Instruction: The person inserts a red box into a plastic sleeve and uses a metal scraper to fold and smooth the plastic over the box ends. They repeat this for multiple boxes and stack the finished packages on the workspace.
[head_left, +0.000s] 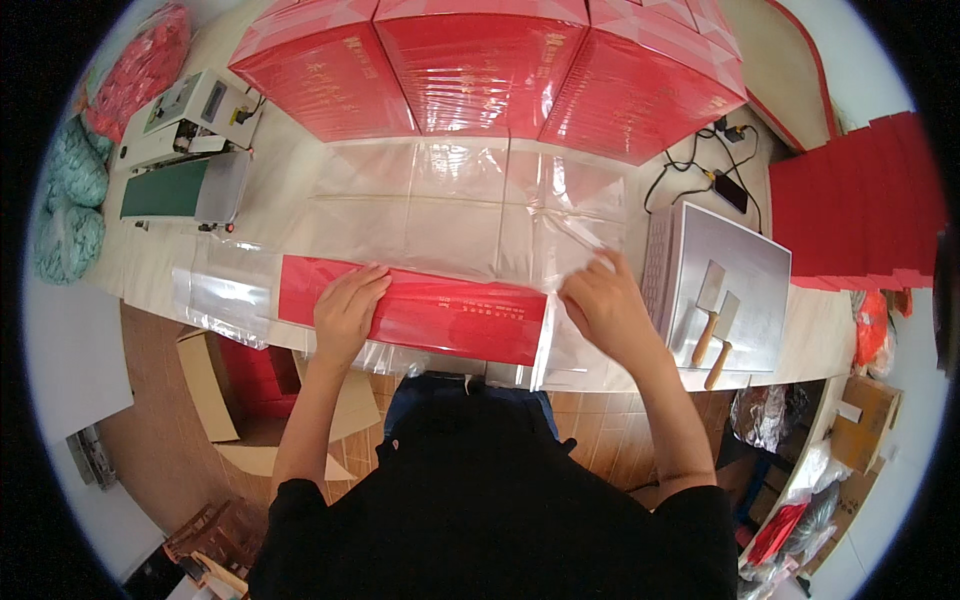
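A long red box (457, 311) with gold lettering lies crosswise in front of me, near the table's front edge. Clear plastic film (450, 225) spreads behind it and shows past its left end too. My left hand (351, 307) presses flat on the box's upper face, left of its middle, fingers together. Just beyond the box's right end is my right hand (604, 304), its fingers curled over the film. A crumpled fold of film runs up to those fingertips; whether they pinch it is hidden.
Large film-wrapped red boxes (480, 75) stand at the back. A band sealer with a green belt (165, 189) is left. Two wooden-handled scrapers (712, 289) lie on a metal plate (757, 300) at right, near cables (671, 169) and stacked red boxes (855, 202). An open carton (206, 390) stands below.
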